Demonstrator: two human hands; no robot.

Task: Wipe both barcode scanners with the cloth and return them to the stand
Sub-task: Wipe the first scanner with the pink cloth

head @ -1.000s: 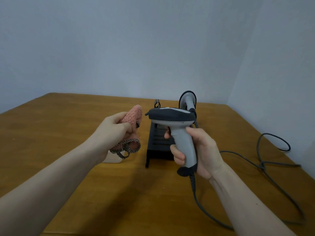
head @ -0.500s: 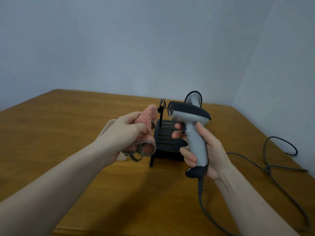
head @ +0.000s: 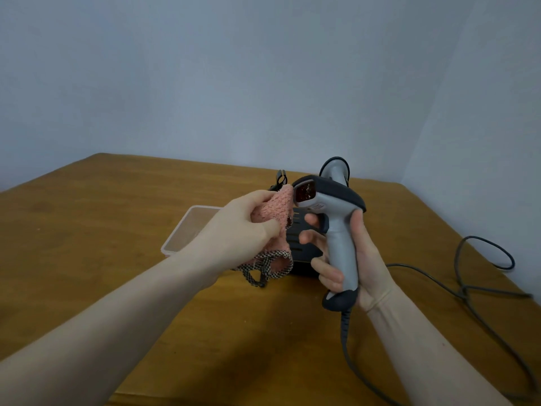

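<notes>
My right hand [head: 354, 256] grips the grey handle of a barcode scanner [head: 336, 218], held upright above the table with its red window facing left. In my left hand [head: 243, 227] is a bunched pink cloth [head: 272, 218] with a checkered trim, its top edge touching the scanner's window. A second grey scanner [head: 335, 169] sits on the black stand [head: 301, 244] behind my hands, mostly hidden.
A clear plastic container [head: 187, 232] lies on the wooden table [head: 87, 230] left of the stand. The held scanner's grey cable [head: 474, 291] trails and loops across the right side of the table. A wall corner stands behind and to the right.
My right hand has turned the scanner so its window faces left. My left hand has brought the cloth rightwards up against the window.
</notes>
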